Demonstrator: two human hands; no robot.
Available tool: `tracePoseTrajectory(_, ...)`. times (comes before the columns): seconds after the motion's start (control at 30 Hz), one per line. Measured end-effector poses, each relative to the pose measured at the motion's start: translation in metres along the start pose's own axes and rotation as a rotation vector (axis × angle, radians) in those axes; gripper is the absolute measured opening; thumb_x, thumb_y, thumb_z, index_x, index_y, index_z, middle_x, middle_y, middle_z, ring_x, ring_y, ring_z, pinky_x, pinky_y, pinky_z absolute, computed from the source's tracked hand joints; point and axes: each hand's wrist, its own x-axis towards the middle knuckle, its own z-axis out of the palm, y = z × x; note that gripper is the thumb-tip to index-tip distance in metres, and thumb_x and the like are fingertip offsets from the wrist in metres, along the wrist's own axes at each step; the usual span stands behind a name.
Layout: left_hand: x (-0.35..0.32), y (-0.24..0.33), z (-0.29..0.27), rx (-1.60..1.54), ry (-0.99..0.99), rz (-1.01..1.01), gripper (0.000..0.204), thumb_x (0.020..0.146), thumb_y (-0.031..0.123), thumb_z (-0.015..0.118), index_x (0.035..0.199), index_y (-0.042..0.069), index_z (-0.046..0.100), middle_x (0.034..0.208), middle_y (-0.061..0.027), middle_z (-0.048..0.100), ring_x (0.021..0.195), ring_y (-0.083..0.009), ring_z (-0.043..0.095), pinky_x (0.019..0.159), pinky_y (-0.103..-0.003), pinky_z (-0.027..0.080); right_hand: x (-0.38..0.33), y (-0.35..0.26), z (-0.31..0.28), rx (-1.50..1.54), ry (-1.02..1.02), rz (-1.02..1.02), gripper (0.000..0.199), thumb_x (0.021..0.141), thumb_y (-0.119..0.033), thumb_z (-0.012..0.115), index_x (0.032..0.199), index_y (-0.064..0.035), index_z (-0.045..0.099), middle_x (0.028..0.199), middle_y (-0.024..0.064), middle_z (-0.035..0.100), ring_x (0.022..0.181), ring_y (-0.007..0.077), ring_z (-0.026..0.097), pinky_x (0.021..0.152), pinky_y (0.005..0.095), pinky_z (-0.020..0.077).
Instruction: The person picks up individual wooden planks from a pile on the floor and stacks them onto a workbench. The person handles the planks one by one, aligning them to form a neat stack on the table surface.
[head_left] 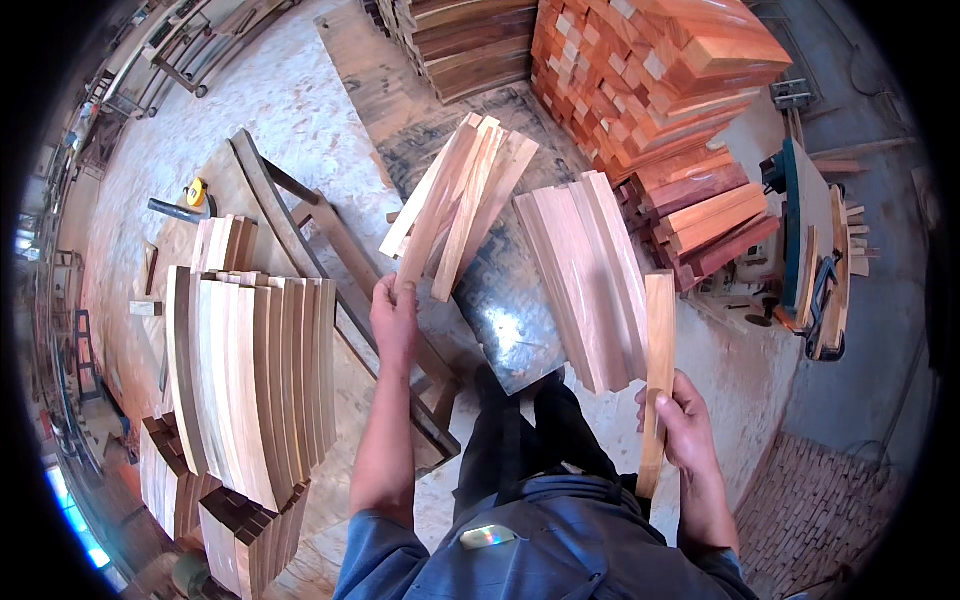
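Observation:
My right hand [688,420] is closed around a narrow light-brown wooden slat [659,335], which stands lengthwise beside a stack of pale slats [582,280]. The thumb lies across its face. Ahead and to the left, my left hand [395,318] pinches the near end of a wooden slat [437,215] in a loose, fanned-out pile. Several slats of that pile, such as a pale-edged slat [472,205], lie crosswise over one another. The loose pile and the pale stack rest on or above a shiny dark metal surface [505,330].
Tall bundles of pale slats [245,370] stand on a wooden table [335,350] at my left, with a yellow tape measure [197,190] behind. A high stack of reddish blocks [640,90] rises at far right, dark red slats [700,200] before it. A green-edged machine [793,230] stands right.

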Motion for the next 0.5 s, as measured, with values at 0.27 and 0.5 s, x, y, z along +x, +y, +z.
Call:
tracePoseTrajectory(0.27, 0.015, 0.026, -0.010, -0.449, -0.323, -0.405, 0.014, 0.098, 0.024, 0.062, 0.093, 0.011, 0.056, 0.069, 0.0025, 0.051, 0.053, -0.0063, 0.046, 0.044, -0.021, 0.035, 0.029, -0.016, 0.040, 0.131, -0.079, 0.031, 0.034, 0.101, -0.026, 0.055, 0.125, -0.0011, 0.052, 0.101, 0.0104, 0.066, 0.082, 0.0158, 0.063, 0.070, 0.0329, 0.0566)
tracePoseTrajectory(0.5, 0.001, 0.033, -0.013, -0.553, -0.416, -0.382, 0.028, 0.096, 0.037, 0.063, 0.096, 0.009, 0.057, 0.077, -0.0033, 0.058, 0.064, -0.0157, 0.057, 0.052, -0.028, 0.044, 0.096, -0.006, 0.072, 0.587, -0.283, 0.270, 0.043, 0.108, -0.039, 0.041, 0.130, -0.0023, 0.047, 0.102, 0.0177, 0.066, 0.079, 0.0252, 0.065, 0.066, 0.0405, 0.0572)
